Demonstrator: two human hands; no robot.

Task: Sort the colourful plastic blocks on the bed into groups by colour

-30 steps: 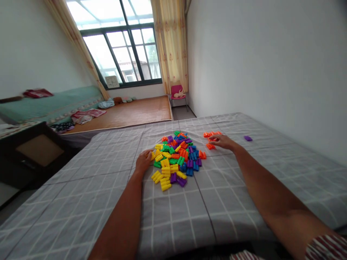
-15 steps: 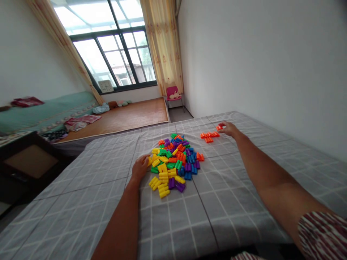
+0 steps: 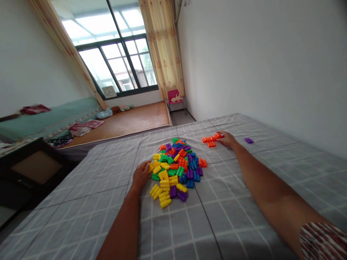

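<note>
A heap of plastic building blocks [image 3: 179, 167] in yellow, green, orange, blue and purple lies in the middle of the bed. My left hand [image 3: 141, 174] rests at its left edge, fingers curled around a yellow block [image 3: 151, 167]. To the right of the heap, several orange blocks [image 3: 209, 140] lie close together in a small cluster. My right hand [image 3: 228, 139] is at the right end of that cluster, its fingers closed on an orange block [image 3: 218, 135]. The fingertips of both hands are partly hidden.
Grey checked cloth [image 3: 114, 202] covers the bed. A single purple block [image 3: 248, 140] lies right of my right hand, towards the white wall [image 3: 260, 65]. Beyond are a second bed with a brown mat [image 3: 141, 115], a pink chair [image 3: 173, 96] and a dark cabinet [image 3: 35, 169].
My right hand has moved slightly down, bringing its orange block against the cluster. The purple block at the right has come into view. My left hand stays by the heap; the view has shifted slightly.
</note>
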